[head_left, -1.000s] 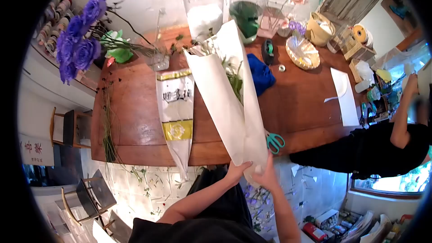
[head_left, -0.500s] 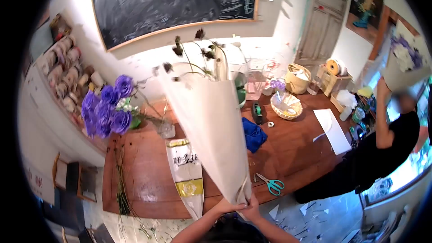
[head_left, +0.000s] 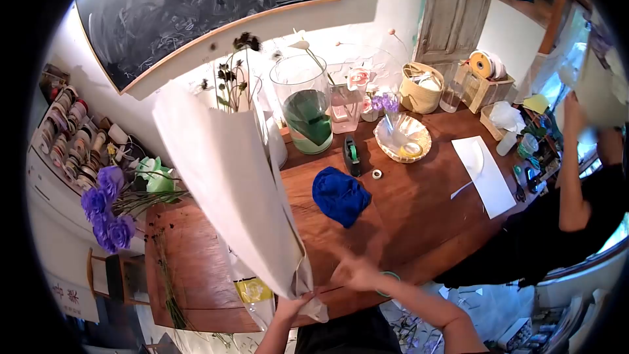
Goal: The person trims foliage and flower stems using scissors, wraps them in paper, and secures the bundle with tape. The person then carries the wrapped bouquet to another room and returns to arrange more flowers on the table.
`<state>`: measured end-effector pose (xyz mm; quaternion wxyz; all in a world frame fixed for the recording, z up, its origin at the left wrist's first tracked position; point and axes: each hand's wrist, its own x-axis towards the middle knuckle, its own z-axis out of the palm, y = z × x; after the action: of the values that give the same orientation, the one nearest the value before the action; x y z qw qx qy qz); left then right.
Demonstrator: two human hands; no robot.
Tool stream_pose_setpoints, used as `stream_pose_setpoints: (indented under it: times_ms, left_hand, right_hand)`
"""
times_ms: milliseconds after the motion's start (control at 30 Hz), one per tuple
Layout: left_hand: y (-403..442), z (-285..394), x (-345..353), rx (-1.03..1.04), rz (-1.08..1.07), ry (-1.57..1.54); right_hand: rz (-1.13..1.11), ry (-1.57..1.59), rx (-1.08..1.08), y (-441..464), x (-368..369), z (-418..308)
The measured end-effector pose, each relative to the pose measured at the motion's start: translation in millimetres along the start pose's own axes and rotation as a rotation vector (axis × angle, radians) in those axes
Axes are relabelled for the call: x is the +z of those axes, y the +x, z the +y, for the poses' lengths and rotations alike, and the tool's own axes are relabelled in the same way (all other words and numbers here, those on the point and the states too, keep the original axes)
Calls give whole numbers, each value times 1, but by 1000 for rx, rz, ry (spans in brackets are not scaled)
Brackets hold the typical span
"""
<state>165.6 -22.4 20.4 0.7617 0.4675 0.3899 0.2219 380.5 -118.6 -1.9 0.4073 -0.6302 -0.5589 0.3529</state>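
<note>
My left hand (head_left: pixel 295 305) is closed around the gathered lower end of a large cream paper flower wrap (head_left: pixel 229 183), which leans up to the left. Dark flower heads (head_left: pixel 226 78) show past its upper edge; whether they are inside or behind it I cannot tell. My right hand (head_left: pixel 359 272), smeared by motion, is off the paper and reaches over the table's front edge with fingers stretched out. Just under it, a teal handle loop of the scissors (head_left: pixel 391 276) shows; the rest is hidden by the hand. A printed plastic sleeve (head_left: pixel 253 290) lies partly beneath the wrap.
A blue cloth (head_left: pixel 341 196), tape dispenser (head_left: pixel 352 157), woven basket (head_left: pixel 403 139) and white paper sheet (head_left: pixel 485 177) lie on the wooden table (head_left: pixel 419 223). Purple roses (head_left: pixel 108 210) and loose stems (head_left: pixel 170 282) are at left. Another person (head_left: pixel 563 210) stands at right holding a bouquet.
My right hand has let go of the paper wrap and moved right to the scissors. The wrap has shifted left in view, held by my left hand alone. The camera view has shifted too.
</note>
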Motion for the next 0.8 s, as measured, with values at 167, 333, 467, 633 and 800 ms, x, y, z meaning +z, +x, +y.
stream_pose_setpoints:
  times_ms: [167, 333, 467, 633, 800]
  left_hand:
    - [1, -16, -16, -44, 7, 149]
    - [-16, -9, -19, 13, 155, 114]
    - [-31, -50, -74, 67, 188, 194]
    - [-23, -54, -72, 39, 288, 133]
    - [-4, -23, -47, -14, 217, 49]
  right_hand:
    - [724, -193, 219, 137, -148, 189]
    - [843, 260, 292, 251, -173, 278]
    - [727, 74, 684, 293, -188, 324]
    - [772, 153, 817, 302, -206, 295]
    - [635, 158, 770, 305, -210, 255]
